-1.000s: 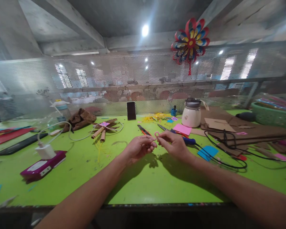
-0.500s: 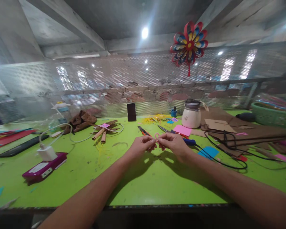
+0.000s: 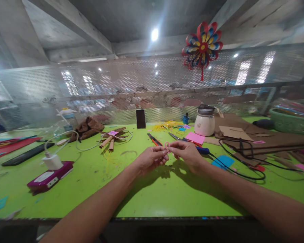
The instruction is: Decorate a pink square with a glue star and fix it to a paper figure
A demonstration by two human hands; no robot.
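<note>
Both my hands meet above the middle of the green table (image 3: 147, 195). My left hand (image 3: 152, 158) and my right hand (image 3: 186, 152) are closed in pinches on a small pink paper strip curled into a loop (image 3: 167, 145), held between the fingertips just above the table. An orange-handled cutter (image 3: 153, 139) and scissors with a blue handle (image 3: 190, 143) lie just beyond my hands.
A white jar (image 3: 204, 124), pink paper (image 3: 194, 137), brown card sheets (image 3: 245, 135), a black cable (image 3: 243, 162) and a green basket (image 3: 291, 121) are to the right. A charger on a magenta box (image 3: 50, 170), brown paper rolls (image 3: 110, 139) and a standing phone (image 3: 141, 118) are to the left. Perforated mesh screen behind.
My hands stay together on the pink loop, with only small shifts of the fingers. The view has moved slightly.
</note>
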